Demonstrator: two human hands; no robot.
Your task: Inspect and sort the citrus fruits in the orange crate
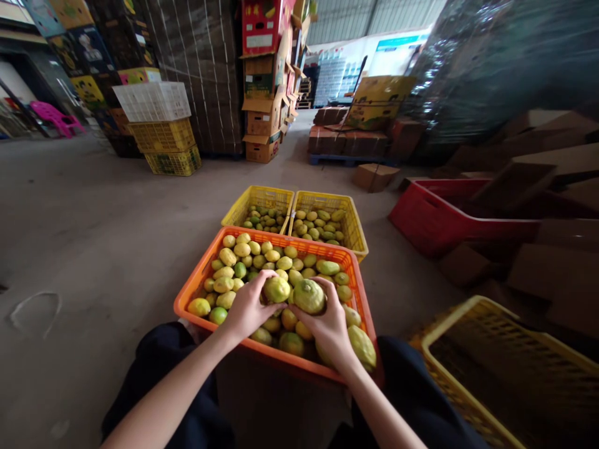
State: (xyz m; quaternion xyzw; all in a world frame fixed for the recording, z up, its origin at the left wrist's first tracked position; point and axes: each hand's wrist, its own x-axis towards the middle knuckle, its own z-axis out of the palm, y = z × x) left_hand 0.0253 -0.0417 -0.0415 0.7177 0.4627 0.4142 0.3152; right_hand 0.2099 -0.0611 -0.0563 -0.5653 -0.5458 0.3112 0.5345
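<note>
- Smaller held fruit [277, 289]: yellow, tinged green
- Larger held fruit [309, 296]: paler green
- Loose fruit [227, 256]: mixed yellows and greens
- Near crate [199, 267]: orange
- Paired crates [327, 202]: yellow, grid-patterned
- Side crate [416, 218]: red
- Top stacked crate [152, 101]: white
- Chair [56, 117]: bright pink
- Floor [116, 224]: grey
- Trousers [161, 352]: dark, perhaps navy; shadow makes it uncertain

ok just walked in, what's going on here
A person is holding two lemon-like fruits over an orange crate filled with more of them. The left hand grips a yellowish fruit, and the right hand grips a larger, greener fruit, held side by side. Just beyond the orange crate stand two yellow crates, which hold similar fruit. A red crate sits off to the right.
</note>
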